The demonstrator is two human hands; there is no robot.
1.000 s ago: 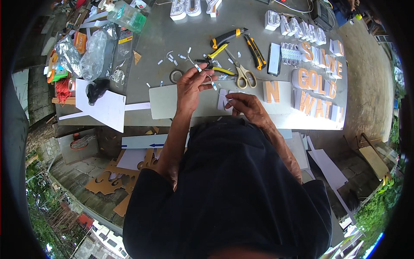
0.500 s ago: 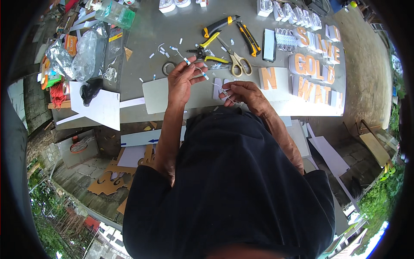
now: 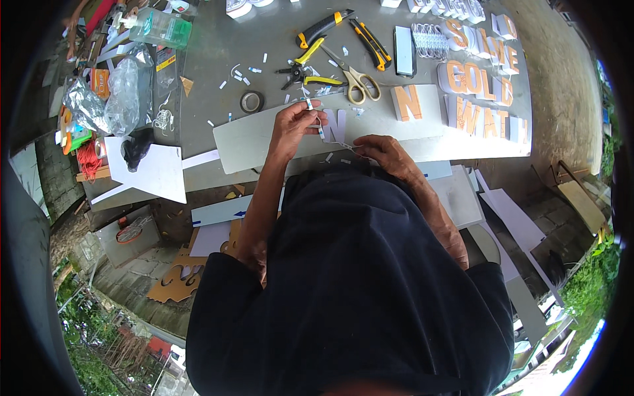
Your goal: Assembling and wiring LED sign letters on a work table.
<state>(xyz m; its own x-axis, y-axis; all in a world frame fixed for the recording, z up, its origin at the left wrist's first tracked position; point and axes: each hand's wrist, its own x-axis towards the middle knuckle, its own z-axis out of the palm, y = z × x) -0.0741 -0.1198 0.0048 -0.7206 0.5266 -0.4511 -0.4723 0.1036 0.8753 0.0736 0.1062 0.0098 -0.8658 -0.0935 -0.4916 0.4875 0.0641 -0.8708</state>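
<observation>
My left hand is raised over a long grey-white panel and pinches the end of a thin white strip. The strip runs down and right to my right hand, which rests on the panel's near edge and holds the strip's other end. A white block letter lies on the panel between the two hands. Small white scraps lie around them. My dark shirt hides the near edge of the table.
Behind the hands lie yellow-handled pliers, scissors, utility knives and a tape roll. Orange and white block letters fill the right side. Plastic bags and a bottle sit at the left, with cardboard offcuts below.
My left hand has drawn back from the pliers toward me, pulling the strip taut. My right hand stays on the panel's near edge. The view has shifted slightly.
</observation>
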